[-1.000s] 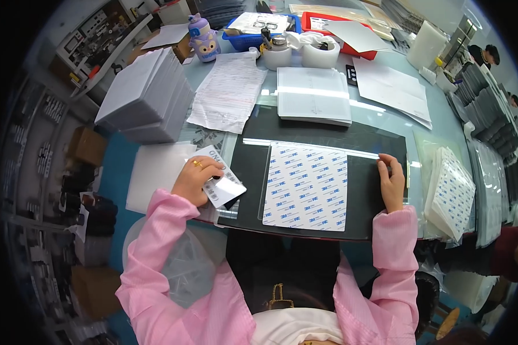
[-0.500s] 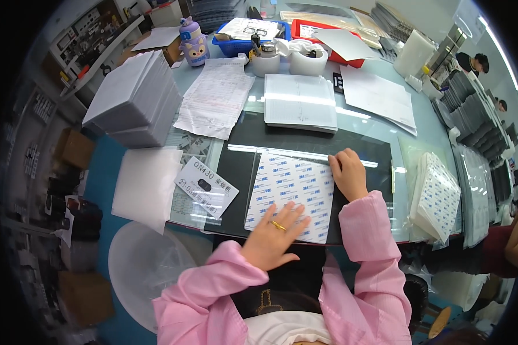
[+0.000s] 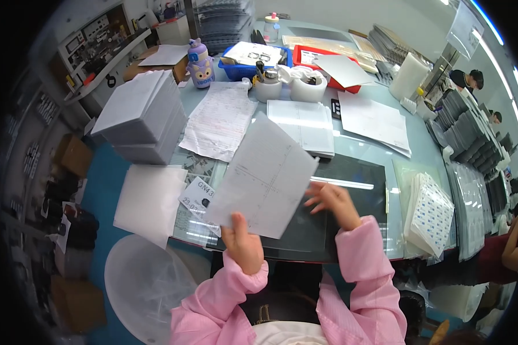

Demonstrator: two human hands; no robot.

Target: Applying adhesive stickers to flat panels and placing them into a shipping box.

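Observation:
My left hand (image 3: pixel 244 244) grips the lower edge of a thin whitish sheet (image 3: pixel 262 175), thumb on top. Faint lines cross the sheet, which is tilted and raised above a black mat (image 3: pixel 354 190). It partly hides a white paper label (image 3: pixel 195 195) with dark lettering and a small dark oval piece. My right hand (image 3: pixel 335 204) hovers beside the sheet's right edge, fingers apart and nothing in them. A stack of similar lined sheets (image 3: pixel 302 123) lies behind the mat. At the right is a pile of white sheets with a blue printed pattern (image 3: pixel 429 213), on clear plastic.
A tall stack of white sheets (image 3: pixel 135 115) and translucent film (image 3: pixel 149 198) stand at the left. Behind are a written paper (image 3: pixel 218 121), a purple bottle (image 3: pixel 200 69), blue (image 3: pixel 242 70) and red (image 3: pixel 345 87) trays, and white tape rolls (image 3: pixel 308 89). A large translucent bin (image 3: pixel 138 287) sits below.
The blue-patterned sheet that lay flat under my left hand no longer shows on the mat. My left hand now holds up a plain-faced lined sheet. My right hand has come off the sheet's edge.

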